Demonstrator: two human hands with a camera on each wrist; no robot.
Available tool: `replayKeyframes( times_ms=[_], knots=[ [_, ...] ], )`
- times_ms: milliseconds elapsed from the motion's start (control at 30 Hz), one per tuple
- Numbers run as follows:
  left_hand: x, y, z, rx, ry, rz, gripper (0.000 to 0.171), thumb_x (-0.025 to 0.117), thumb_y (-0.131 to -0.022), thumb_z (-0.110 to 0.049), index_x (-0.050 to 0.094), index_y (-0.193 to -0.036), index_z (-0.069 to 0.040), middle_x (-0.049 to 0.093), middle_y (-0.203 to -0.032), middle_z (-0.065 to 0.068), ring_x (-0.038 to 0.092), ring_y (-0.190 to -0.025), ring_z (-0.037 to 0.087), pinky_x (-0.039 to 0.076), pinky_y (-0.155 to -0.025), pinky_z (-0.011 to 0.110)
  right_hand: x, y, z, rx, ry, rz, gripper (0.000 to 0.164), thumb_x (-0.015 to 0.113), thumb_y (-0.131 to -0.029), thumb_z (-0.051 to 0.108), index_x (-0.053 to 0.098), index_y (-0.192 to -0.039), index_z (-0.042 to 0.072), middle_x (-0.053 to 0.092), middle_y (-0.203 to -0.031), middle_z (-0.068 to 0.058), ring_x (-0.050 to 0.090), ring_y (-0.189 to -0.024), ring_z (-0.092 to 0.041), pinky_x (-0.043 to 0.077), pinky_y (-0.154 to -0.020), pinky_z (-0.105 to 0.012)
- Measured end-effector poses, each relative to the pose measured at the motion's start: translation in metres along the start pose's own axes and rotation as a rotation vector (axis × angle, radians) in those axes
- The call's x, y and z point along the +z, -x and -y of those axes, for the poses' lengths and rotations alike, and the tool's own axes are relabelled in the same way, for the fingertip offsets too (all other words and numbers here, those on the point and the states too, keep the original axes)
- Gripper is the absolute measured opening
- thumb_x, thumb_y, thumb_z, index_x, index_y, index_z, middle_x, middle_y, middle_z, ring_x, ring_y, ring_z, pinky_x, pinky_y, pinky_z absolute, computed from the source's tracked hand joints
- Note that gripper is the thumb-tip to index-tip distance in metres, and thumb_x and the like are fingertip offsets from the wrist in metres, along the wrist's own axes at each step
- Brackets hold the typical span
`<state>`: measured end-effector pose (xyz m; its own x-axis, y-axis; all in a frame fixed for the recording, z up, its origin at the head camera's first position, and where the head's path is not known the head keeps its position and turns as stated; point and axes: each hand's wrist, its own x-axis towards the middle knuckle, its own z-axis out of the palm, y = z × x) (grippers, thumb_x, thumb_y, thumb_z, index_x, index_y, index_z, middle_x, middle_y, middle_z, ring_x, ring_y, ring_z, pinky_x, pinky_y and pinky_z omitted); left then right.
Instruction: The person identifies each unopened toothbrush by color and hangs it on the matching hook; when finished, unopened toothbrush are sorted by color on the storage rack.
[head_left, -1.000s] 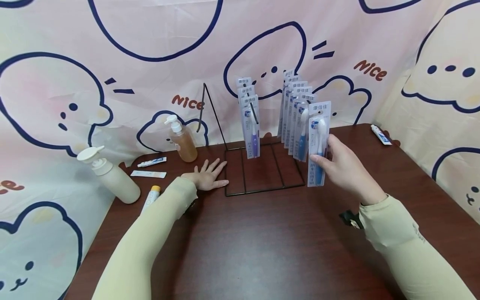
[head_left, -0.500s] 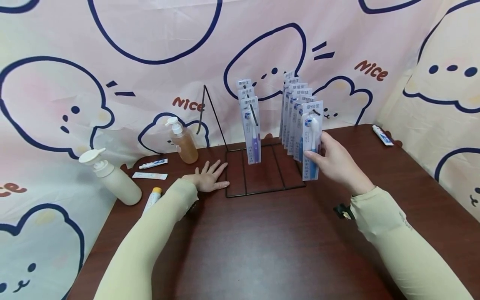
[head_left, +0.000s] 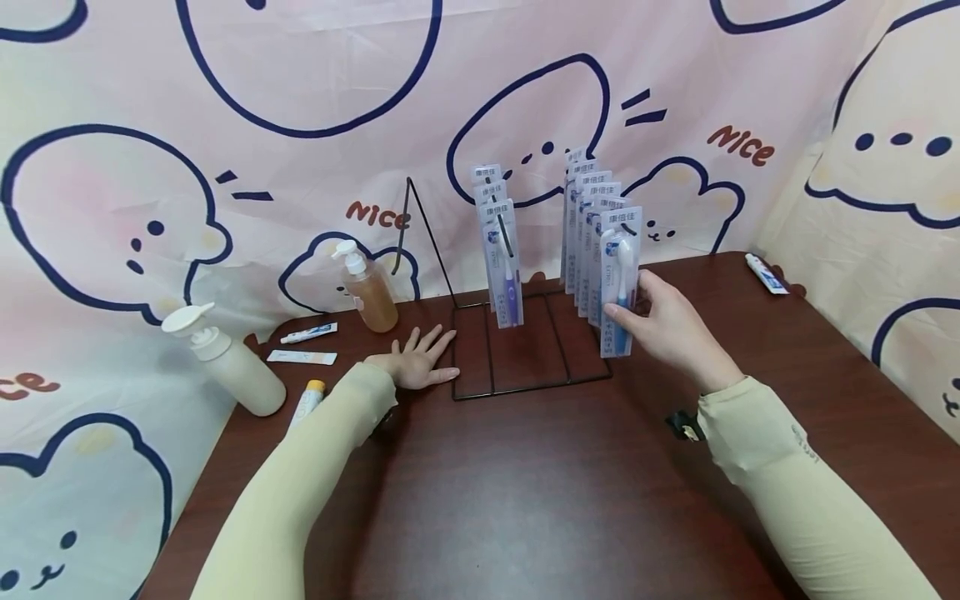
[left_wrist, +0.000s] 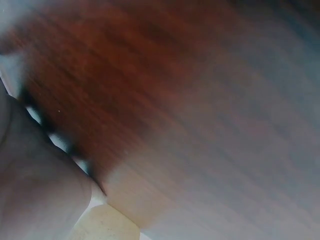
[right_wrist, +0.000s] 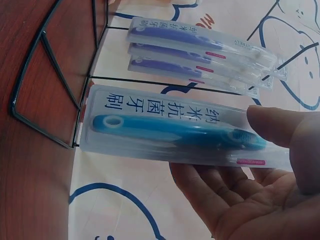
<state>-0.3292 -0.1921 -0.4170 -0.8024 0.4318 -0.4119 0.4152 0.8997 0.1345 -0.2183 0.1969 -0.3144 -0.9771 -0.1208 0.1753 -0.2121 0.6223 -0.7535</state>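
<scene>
My right hand point(head_left: 673, 332) pinches a packaged blue toothbrush point(head_left: 619, 287) by its right edge, thumb in front and fingers behind. The tip of a rack hook shows through the hole near the top of its card. Behind it, several more toothbrush packs point(head_left: 588, 242) hang in a row on the same arm. In the right wrist view the blue toothbrush point(right_wrist: 180, 131) lies between thumb and fingers. My left hand point(head_left: 417, 358) rests on the table with its fingers spread, thumb tip right at the base of the black wire rack point(head_left: 532, 388).
Purple toothbrush packs point(head_left: 501, 267) hang on the rack's middle arm; its left arm point(head_left: 401, 225) holds none. To the left stand an amber pump bottle point(head_left: 371, 296) and a cream pump bottle point(head_left: 240, 367), with toothpaste tubes point(head_left: 302, 357) nearby. Another tube point(head_left: 767, 273) lies far right.
My right hand has moved left and slightly back with the blue toothbrush pack, bringing it onto the hook at the front of the right row. The left hand has stayed beside the rack.
</scene>
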Motion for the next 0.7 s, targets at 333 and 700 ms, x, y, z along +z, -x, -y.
replayKeyframes(
  times_ms=[333, 700],
  knots=[
    [-0.001, -0.001, 0.010, -0.007, -0.001, -0.008, 0.084, 0.026, -0.082, -0.075, -0.009, -0.146, -0.034, -0.015, -0.152, 0.001, -0.011, -0.136, 0.038, 0.001, -0.099, 0.066, -0.003, 0.002, -0.004, 0.019, 0.006, 0.017, 0.047, 0.062, -0.085, 0.041, 0.047, -0.119, 0.012, 0.056, -0.108, -0.007, 0.051, -0.098, -0.025, 0.039, -0.085, -0.044],
    [-0.004, 0.000, 0.013, 0.001, 0.019, -0.007, 0.084, 0.030, -0.083, -0.073, -0.006, -0.147, -0.032, -0.012, -0.153, 0.001, -0.011, -0.135, 0.038, 0.003, -0.098, 0.067, -0.013, 0.007, -0.010, 0.042, 0.019, 0.017, 0.050, 0.060, -0.085, 0.044, 0.046, -0.123, 0.014, 0.054, -0.110, -0.007, 0.048, -0.104, -0.027, 0.037, -0.089, -0.047]
  ],
)
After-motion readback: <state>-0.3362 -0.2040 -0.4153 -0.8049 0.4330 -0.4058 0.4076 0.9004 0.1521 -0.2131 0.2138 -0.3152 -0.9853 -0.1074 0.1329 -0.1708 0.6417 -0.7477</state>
